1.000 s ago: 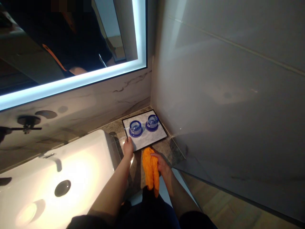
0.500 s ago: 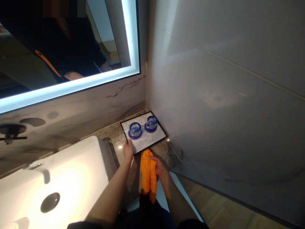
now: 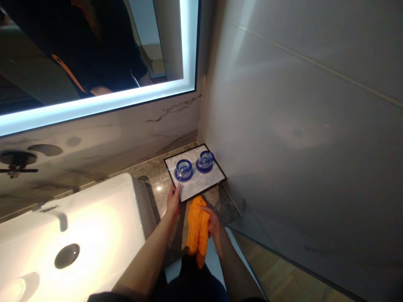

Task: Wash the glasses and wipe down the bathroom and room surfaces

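Observation:
A rectangular tray with a white marbled surface and a dark rim lies on the stone counter by the wall corner. Two clear glasses with blue rims, the left glass and the right glass, stand upright on it, each over a round blue coaster. My left hand grips the tray's near left edge, its thumb over the top. Close to the tray's front edge, my right hand is closed on a folded orange cloth, which hangs down toward my body.
To the left is a white washbasin with a faucet and a dark drain. A lit mirror hangs above the counter. On the right rises a grey tiled wall.
The camera view has shifted slightly, so the scene appears a little right and up. My left hand's fingers look slightly more spread at the tray edge. The right hand still holds the cloth.

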Demonstrator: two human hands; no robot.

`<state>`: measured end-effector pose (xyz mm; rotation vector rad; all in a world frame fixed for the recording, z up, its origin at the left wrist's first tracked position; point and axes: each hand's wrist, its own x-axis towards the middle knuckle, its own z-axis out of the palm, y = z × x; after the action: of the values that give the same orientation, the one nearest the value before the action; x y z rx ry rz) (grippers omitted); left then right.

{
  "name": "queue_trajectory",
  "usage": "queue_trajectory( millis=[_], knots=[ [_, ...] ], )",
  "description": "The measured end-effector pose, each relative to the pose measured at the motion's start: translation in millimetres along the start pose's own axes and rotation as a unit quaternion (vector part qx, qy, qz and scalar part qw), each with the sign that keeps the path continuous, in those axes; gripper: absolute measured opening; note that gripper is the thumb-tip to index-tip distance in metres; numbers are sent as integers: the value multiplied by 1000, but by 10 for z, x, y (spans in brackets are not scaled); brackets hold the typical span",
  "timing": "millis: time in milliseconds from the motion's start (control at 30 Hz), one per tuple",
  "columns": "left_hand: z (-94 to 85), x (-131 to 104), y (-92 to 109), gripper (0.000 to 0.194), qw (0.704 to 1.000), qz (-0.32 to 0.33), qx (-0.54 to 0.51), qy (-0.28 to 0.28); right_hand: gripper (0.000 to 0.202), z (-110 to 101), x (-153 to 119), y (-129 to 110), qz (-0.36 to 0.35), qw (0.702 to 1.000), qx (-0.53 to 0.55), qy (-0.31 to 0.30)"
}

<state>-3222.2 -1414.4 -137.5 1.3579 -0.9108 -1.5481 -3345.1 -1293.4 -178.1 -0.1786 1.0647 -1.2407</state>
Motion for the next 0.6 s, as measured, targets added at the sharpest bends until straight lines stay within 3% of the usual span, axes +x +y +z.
queue_trajectory(
  millis=[100, 200, 267, 333, 400, 467, 533, 600],
  knots=[
    [5, 51, 4, 65, 999, -19, -34, 18, 64, -107, -163, 2, -104, 994, -18, 29],
    [32, 104, 2, 73, 995, -44, -78, 36, 68, -308, -442, -18, -132, 988, -26, 75],
    [48, 119, 6, 71, 994, -41, -97, 30, 67, -460, -601, -27, -143, 979, -65, 132],
    [48, 119, 23, 66, 995, -26, -90, 27, 67, -597, -653, -13, -197, 945, -156, 208],
    [20, 112, 65, 61, 997, -9, -72, 25, 71, -700, -564, 34, -282, 872, -293, 273],
    [-43, 98, 140, 62, 998, -5, -50, 34, 73, -765, -360, 106, -328, 774, -445, 309],
    [-145, 67, 249, 63, 999, -13, -27, 45, 71, -803, -111, 175, -314, 682, -573, 329],
    [-279, 5, 383, 61, 998, -16, 3, 58, 66, -836, 115, 213, -288, 608, -657, 340]
  ],
)
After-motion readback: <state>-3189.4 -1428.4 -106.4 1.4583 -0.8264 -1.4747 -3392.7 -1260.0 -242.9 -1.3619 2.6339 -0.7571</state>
